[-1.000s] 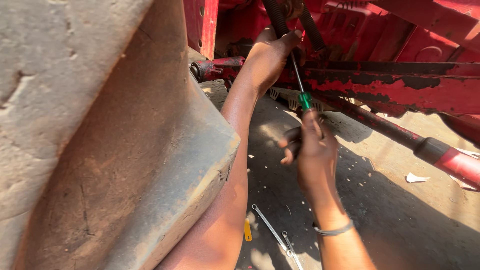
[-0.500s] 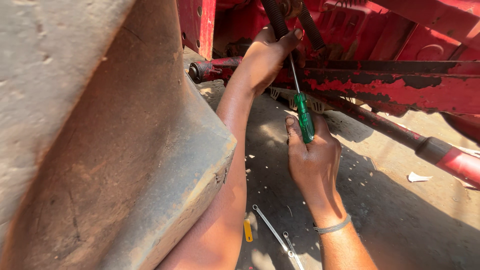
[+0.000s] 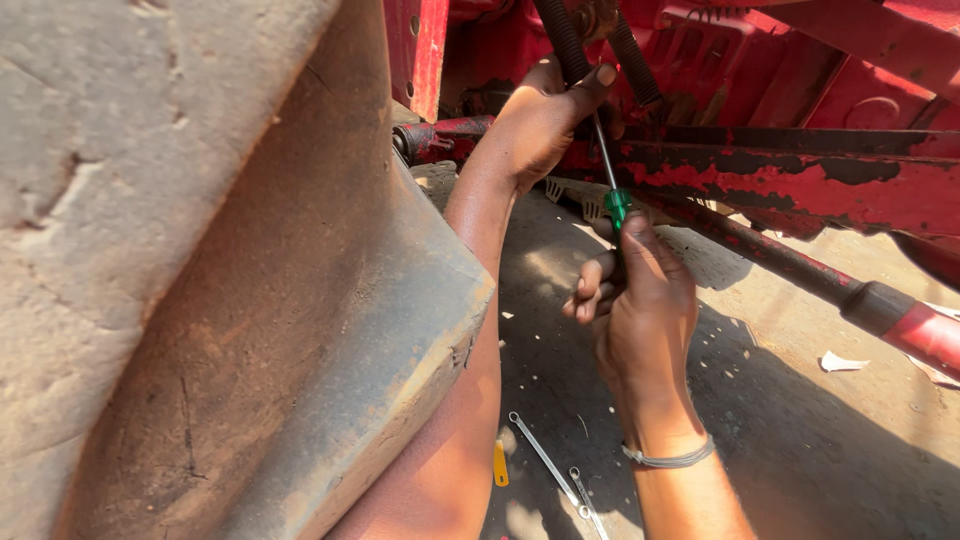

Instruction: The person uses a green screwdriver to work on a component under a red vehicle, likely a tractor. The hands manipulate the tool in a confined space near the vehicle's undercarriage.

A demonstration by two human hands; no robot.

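— Where's the screwdriver?
— Upper centre; your right hand is closed around its green handle.
— And my left hand?
— Just above, curled around the black hose, thumb by the shaft.

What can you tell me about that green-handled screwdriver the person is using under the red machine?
The screwdriver has a thin, bare metal shaft and a green handle, mostly hidden inside the right hand, which grips it from below. It stands nearly upright, tip pointing up. The left hand steadies the shaft near the top, by the black hose. The tip itself is hidden.
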